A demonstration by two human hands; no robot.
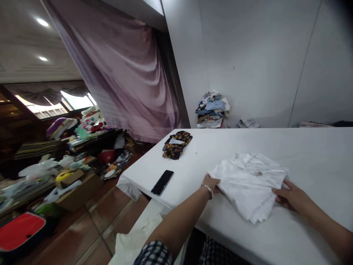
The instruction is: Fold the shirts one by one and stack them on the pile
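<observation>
The white garment [248, 187] lies between left hand [211, 182] and right hand [294, 196], both pinching its edges.

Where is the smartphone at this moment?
In the head view, the smartphone lies left of centre on the white table, near its edge, closer to the camera than the black floral garment and left of the left hand.

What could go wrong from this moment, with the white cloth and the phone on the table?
The phone lies close to the edge of the table, so a bump could perhaps send it off. The white cloth looks creased; the left hand and right hand hold its opposite sides, so an uneven pull might add wrinkles.
</observation>
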